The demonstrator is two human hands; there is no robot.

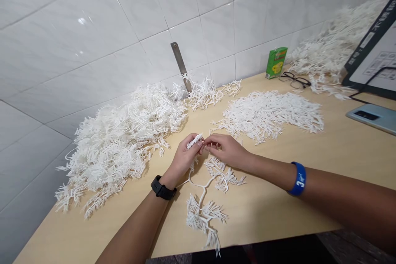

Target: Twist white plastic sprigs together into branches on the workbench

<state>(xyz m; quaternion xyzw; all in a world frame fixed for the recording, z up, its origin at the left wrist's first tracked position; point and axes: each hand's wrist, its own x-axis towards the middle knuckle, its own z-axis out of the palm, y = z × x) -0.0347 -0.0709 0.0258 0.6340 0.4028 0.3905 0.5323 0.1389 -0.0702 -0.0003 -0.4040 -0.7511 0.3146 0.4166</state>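
My left hand (185, 154), with a black watch band on the wrist, is closed on a white plastic artificial plant branch (198, 215). A tuft of its thin white tips (194, 141) pokes up between thumb and fingers. My right hand (228, 149), wearing a blue wristband, meets the left at the fingertips in a pinch. Whatever sits in that pinch is too small to make out. Below both hands, the branch's forked stem and several feathery ends lie on the wooden table (266, 210).
A big heap of white branches (123, 136) fills the table's left side. Small white pieces (272, 113) lie in a pile to the right. Farther back are a metal strip (181, 64), a green carton (276, 62), eyeglasses (295, 80), a phone (374, 116) and a dark-edged box (374, 57).
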